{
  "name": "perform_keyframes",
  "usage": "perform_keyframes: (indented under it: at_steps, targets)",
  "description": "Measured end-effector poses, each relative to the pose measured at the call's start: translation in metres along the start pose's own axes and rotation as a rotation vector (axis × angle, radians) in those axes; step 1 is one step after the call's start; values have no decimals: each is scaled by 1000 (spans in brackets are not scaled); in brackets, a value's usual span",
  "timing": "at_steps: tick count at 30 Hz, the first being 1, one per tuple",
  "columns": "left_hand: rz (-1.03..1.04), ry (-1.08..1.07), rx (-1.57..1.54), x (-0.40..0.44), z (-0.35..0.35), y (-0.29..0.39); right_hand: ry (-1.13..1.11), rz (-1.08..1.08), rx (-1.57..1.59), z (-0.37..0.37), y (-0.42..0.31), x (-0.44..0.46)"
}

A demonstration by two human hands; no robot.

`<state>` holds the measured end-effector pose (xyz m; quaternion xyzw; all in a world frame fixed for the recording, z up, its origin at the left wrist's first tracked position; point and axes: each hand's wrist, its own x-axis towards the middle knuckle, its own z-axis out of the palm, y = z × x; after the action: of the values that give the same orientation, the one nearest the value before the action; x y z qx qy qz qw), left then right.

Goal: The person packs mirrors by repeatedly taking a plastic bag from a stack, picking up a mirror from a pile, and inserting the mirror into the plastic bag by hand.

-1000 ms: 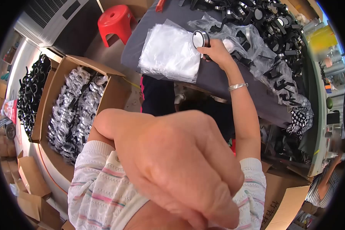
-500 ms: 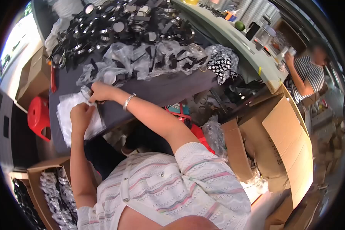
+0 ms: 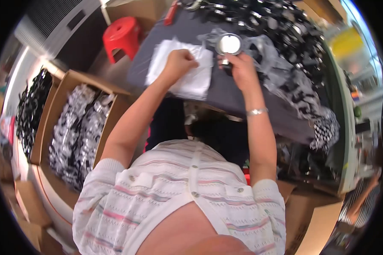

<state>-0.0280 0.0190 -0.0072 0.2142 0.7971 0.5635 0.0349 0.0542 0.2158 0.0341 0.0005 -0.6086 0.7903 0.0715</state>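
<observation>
My right hand (image 3: 242, 70) is closed around a round, silver-rimmed item (image 3: 230, 44) with a white face and a black lower part, held above the grey cloth. Over the stack of clear plastic bags (image 3: 195, 80), my left hand (image 3: 181, 64) has its fingers curled together; whatever they pinch is too small to make out. Bagged items (image 3: 270, 57) lie just right of my right hand. Behind them spreads a large heap of black and silver items (image 3: 285, 29).
An open carton (image 3: 110, 89) of bagged items stands at the left, beside a pile of black straps (image 3: 33, 108). A red stool (image 3: 123, 36) is beyond the table's left side. Another open carton (image 3: 321, 229) sits lower right. A person's arm (image 3: 364, 195) shows at the far right.
The view has swung back after turning toward the right. My left hand has gone from close before the camera to the bags. My right hand still holds the round item.
</observation>
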Motion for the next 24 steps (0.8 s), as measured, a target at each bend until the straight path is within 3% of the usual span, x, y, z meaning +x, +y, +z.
perform_keyframes:
  at_steps: [4,7,11,15,18,21,24]
  targets:
    - [-33,18,-345,-3,-8,21,-35,-33,235,19,-4,-16]
    - [52,-18,-348,-2,-7,21,-161,-16,293,33,-3,-15]
    - [119,-30,-490,-6,5,20,-188,130,176,29,11,2]
    - [-23,-182,-594,-8,-3,1,-178,139,187,30,21,-1]
    - [-85,-133,-644,-7,-7,-4,-143,129,211,23,22,-1]
    - [-251,-50,-957,-9,-18,6,-72,134,179,21,19,-3]
    - [-245,38,-1028,-5,-24,0,3,117,153,17,16,-3]
